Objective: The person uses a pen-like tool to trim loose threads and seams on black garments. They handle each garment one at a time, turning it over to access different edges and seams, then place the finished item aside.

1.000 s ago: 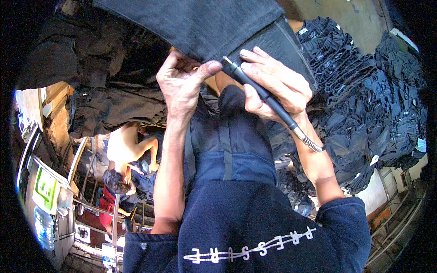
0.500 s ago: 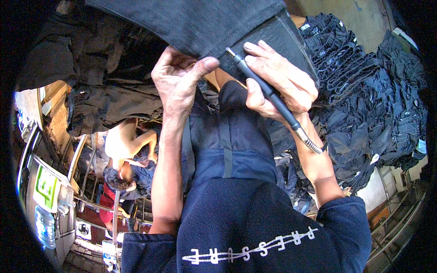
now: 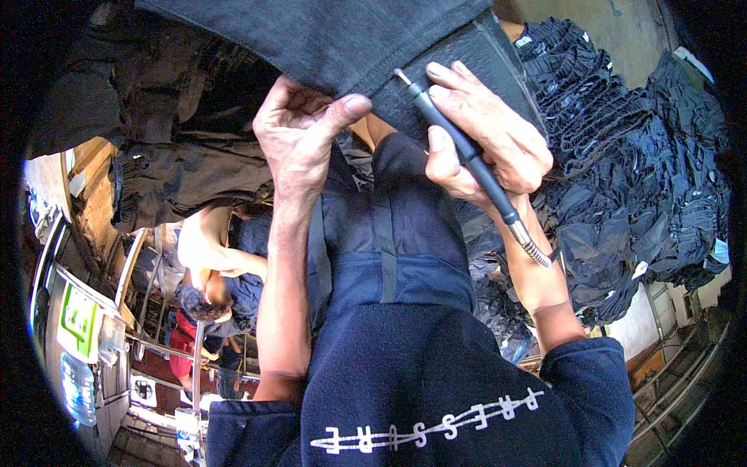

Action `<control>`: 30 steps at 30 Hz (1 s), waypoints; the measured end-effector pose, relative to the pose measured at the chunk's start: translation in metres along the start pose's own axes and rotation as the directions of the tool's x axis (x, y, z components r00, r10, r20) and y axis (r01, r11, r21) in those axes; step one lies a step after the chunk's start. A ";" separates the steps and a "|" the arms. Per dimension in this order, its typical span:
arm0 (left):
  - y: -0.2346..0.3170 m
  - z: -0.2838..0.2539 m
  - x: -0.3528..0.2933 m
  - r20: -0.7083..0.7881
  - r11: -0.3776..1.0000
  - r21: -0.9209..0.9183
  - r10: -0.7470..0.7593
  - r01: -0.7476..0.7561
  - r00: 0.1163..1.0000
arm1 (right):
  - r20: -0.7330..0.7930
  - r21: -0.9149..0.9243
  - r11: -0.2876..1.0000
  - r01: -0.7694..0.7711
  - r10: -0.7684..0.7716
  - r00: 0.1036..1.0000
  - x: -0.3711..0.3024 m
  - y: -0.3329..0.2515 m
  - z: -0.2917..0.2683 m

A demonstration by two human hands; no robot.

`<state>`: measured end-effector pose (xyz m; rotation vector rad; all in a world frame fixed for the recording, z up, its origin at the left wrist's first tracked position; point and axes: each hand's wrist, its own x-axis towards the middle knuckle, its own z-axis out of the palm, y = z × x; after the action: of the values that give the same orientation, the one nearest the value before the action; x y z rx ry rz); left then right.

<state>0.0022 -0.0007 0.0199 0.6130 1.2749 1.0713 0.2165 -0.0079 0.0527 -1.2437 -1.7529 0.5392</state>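
Note:
A dark garment [image 3: 334, 39] lies over a black flat board [image 3: 498, 58] at the top of the view. Its lower edge is held by my left hand [image 3: 299, 128], thumb in front and fingers curled partly out of sight behind the cloth. My right hand [image 3: 490, 128] is closed round a black pen-shaped handpiece [image 3: 459, 140] with a pale narrow tip and a metal spring at its tail. The tip points up and left, close to the garment's seam; whether it touches the cloth I cannot tell.
Dark crumpled garments [image 3: 646, 179] are heaped at the right. More dark cloth [image 3: 187, 171] hangs at the left. Beyond it another person [image 3: 210, 249] bends over dark cloth, with a metal pole [image 3: 197, 358] and a large clear bottle [image 3: 78, 385] nearby.
My right hand has shifted slightly up and right with the handpiece, its tip moving the same way. My left hand has slid a little left with the garment edge.

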 end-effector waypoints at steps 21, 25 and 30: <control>-0.002 0.000 0.002 0.028 0.999 -0.034 0.006 -0.005 1.000 | 0.103 0.090 0.994 0.066 -0.075 0.992 0.001 -0.003 -0.001; -0.003 -0.002 0.000 0.015 0.999 0.046 0.011 -0.011 1.000 | 0.052 0.021 0.999 0.024 -0.025 0.998 -0.001 -0.002 0.000; -0.011 -0.015 0.004 0.044 0.999 0.051 0.009 -0.011 0.999 | -0.086 -0.011 0.999 -0.040 0.039 0.996 0.006 0.003 -0.006</control>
<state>-0.0091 -0.0040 0.0054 0.6793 1.2652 1.0307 0.2222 -0.0023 0.0557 -1.2939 -1.6660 0.4908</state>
